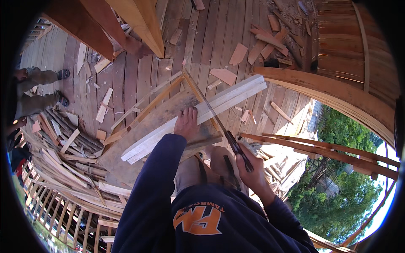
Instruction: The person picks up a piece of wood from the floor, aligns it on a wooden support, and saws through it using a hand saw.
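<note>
A pale, squared wooden beam lies slantwise in front of me, across a low wooden stand with a worn, dirty panel. My left hand bears down on the beam, its fingers curled over the upper side. In my right hand is the dark handle of a handsaw. The saw's blade, seen nearly edge-on, crosses the beam to the right of my left hand and points away from me. How deep the blade sits in the wood I cannot tell.
Offcuts litter the plank floor. Thick timbers rise at the upper left, and a curved beam spans the right. Scrap wood is piled at left near another person's legs. Rails border trees on the right.
</note>
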The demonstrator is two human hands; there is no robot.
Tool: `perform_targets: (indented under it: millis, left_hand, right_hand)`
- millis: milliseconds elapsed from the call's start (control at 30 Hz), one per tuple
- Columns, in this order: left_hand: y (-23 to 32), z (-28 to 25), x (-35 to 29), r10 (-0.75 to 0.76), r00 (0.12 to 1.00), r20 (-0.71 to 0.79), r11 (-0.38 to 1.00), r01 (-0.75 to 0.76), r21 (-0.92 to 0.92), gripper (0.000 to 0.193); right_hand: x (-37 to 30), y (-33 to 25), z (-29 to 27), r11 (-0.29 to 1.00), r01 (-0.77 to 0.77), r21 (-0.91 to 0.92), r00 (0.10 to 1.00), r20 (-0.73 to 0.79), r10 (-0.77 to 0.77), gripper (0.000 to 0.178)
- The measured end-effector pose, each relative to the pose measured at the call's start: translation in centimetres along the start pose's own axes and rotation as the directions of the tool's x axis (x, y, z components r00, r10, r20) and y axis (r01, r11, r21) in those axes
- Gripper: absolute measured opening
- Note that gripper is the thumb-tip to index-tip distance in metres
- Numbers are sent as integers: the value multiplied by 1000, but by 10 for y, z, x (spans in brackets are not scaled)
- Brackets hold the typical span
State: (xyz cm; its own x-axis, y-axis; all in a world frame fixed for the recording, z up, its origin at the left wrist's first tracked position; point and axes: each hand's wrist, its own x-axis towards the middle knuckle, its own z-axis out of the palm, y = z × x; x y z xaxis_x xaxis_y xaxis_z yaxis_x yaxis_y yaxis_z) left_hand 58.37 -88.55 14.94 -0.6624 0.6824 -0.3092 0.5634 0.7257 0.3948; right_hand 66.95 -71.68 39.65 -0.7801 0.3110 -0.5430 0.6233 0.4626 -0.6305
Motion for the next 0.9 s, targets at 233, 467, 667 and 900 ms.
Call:
perform_targets:
  millis: [233,467,667,900]
  left_hand:
    - [-7,-9,12,-1,1000,10,1000,1,21,64]
    - [1,-11,7,9,1000,21,1000,-10,25,62]
    - [-6,-22,17,3,997,74,999,0,-38,64]
    - [-3,-4,4,-26,1000,-6,997,26,70,60]
  right_hand:
    - [45,-14,23,1000,16,-12,1000,-9,-16,36]
    - [-40,-28,-26,996,-49,-77,999,11,50,37]
    - [88,-5,38,993,42,112,999,-6,-42,33]
    - [-75,-30,-47,991,-25,-128,998,46,31,37]
